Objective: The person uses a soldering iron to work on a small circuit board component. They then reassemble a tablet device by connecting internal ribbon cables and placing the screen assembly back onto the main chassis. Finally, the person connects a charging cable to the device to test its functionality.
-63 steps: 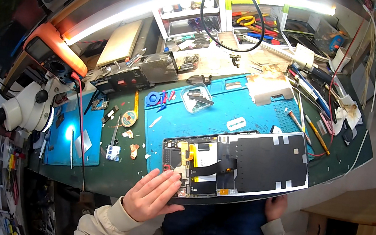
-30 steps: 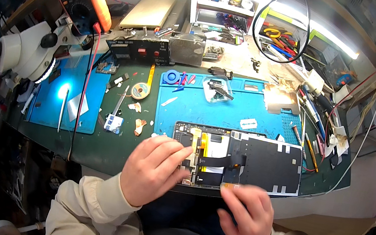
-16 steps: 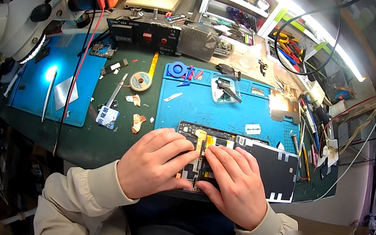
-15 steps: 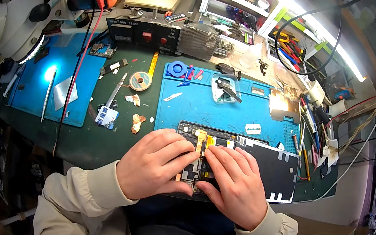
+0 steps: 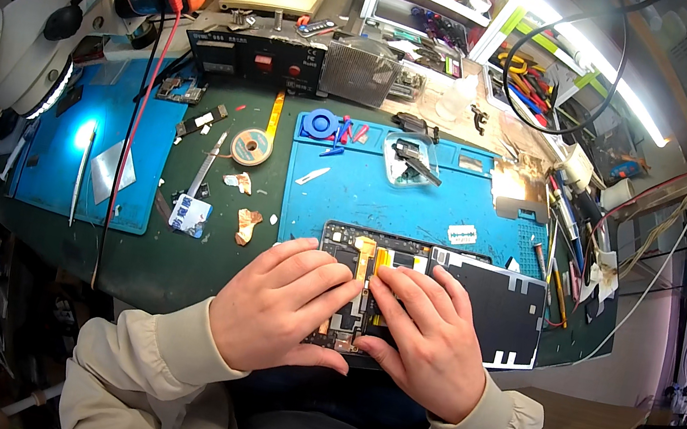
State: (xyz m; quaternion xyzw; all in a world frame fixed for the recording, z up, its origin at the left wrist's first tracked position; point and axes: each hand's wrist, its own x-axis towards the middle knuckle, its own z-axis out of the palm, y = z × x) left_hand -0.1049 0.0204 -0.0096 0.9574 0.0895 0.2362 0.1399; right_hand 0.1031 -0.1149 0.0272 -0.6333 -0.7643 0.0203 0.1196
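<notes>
The left hand (image 5: 284, 303) and the right hand (image 5: 430, 340) are bent and loose, thumbs apart from the other fingers, with fingertips touching a thin tablet (image 5: 344, 236); I can't see if they pinch any tiny part. The tablet lies flat over the near side of the blue mat (image 5: 332, 203), showing a shiny orange strip (image 5: 364, 257) and a flat black panel (image 5: 512, 313). Farther off are a thin metal blade (image 5: 461, 234) and a squarish clear dish (image 5: 389, 170).
</notes>
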